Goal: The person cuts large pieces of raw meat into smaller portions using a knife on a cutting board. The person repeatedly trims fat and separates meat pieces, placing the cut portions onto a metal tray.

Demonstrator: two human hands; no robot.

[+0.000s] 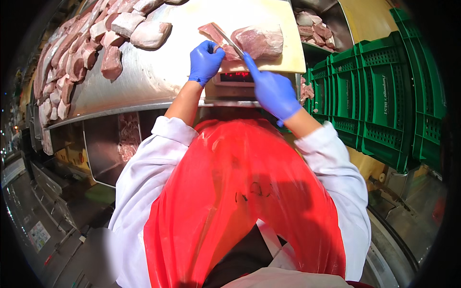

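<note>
A pale cutting board (294, 53) lies in front of me with raw meat on it. My left hand (206, 61), in a blue glove, has its fingers curled and pinches the near edge of a thin piece of pink meat (209, 31). My right hand (274, 91), also blue-gloved, is closed round the handle of a knife (229, 41). The blade points away to the left and lies across the thin piece. Beside the knife, on its right, sits a larger chunk of meat (263, 40) with a pale fatty side. The handle is mostly hidden in my fist.
Many meat pieces (77, 57) are heaped on the steel table (144, 77) at left. A red-lit display (235, 77) sits at the board's near edge. Green crates (370, 96) stand at right, near a metal bin (336, 14) of meat. Another steel bin (103, 144) is below the table.
</note>
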